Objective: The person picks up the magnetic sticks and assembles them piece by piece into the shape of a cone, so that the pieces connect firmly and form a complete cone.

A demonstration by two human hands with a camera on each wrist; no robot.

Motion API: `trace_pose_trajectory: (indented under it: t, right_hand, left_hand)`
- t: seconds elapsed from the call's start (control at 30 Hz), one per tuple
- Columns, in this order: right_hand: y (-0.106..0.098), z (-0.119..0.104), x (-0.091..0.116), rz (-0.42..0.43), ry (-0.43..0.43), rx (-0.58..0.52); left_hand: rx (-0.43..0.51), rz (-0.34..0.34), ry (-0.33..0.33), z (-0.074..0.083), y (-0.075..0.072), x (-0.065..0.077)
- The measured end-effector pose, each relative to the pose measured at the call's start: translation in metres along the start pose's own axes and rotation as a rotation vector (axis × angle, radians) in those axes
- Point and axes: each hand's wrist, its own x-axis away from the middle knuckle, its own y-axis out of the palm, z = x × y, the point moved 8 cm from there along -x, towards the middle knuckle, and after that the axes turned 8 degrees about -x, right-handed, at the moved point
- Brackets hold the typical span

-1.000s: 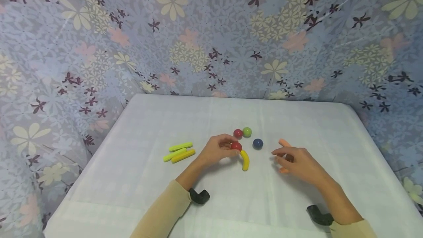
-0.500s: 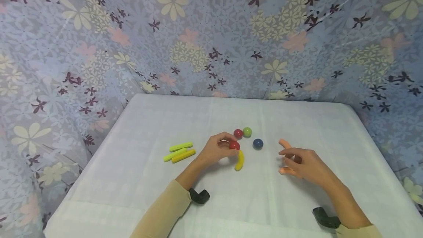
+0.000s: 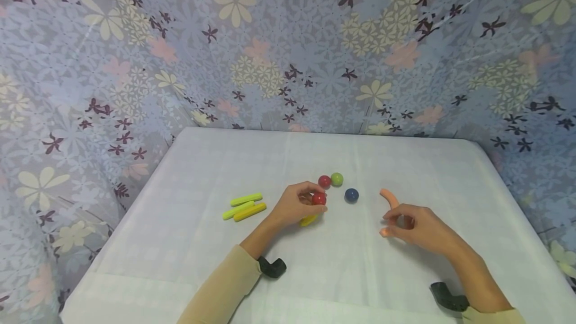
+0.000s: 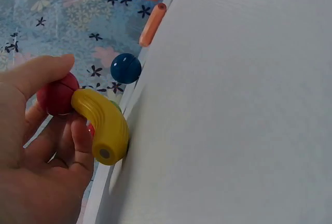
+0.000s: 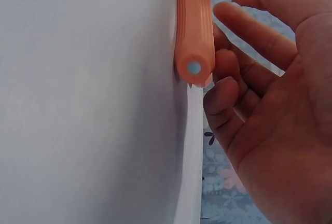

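Note:
In the head view my left hand pinches a red ball between thumb and fingers. A curved yellow stick with a metal disc in its end touches that ball; from above, my thumb partly hides it. My right hand is loosely bent beside an orange curved stick. A second orange piece shows at its thumb tip, mostly hidden by the hand. In the right wrist view the fingers lie alongside an orange stick, not round it.
A second red ball, a green ball and a dark blue ball sit beyond my left hand. Yellow-green sticks and a yellow stick lie left on the white-covered table. A floral cloth hangs behind.
The yellow stick has swung leftward under my left hand, while the pinched red ball has shifted slightly left. My right hand has drawn a little to the right, uncovering more of the orange stick.

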Motion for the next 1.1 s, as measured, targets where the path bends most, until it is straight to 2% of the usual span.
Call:
trace_pose_trajectory:
  t: [0.2, 0.43, 0.63, 0.83, 1.1]
  right_hand:
    - [-0.001, 0.001, 0.002, 0.013, -0.008, 0.049]
    - [0.003, 0.007, 0.003, -0.041, -0.004, 0.026]
    - [0.003, 0.005, 0.002, -0.031, -0.021, 0.047]
    - [0.002, 0.005, 0.001, -0.026, -0.023, 0.064]
    - [0.002, 0.003, -0.001, -0.024, 0.006, 0.060]
  left_hand:
    - [-0.040, -0.001, -0.042, -0.004, 0.001, 0.000]
    - [-0.064, 0.001, -0.093, -0.009, 0.002, 0.002]
    - [-0.126, -0.034, -0.065, -0.010, 0.004, 0.002]
    - [-0.131, -0.056, -0.020, -0.010, 0.008, 0.000]
    - [-0.196, -0.048, -0.036, -0.012, 0.011, 0.000]
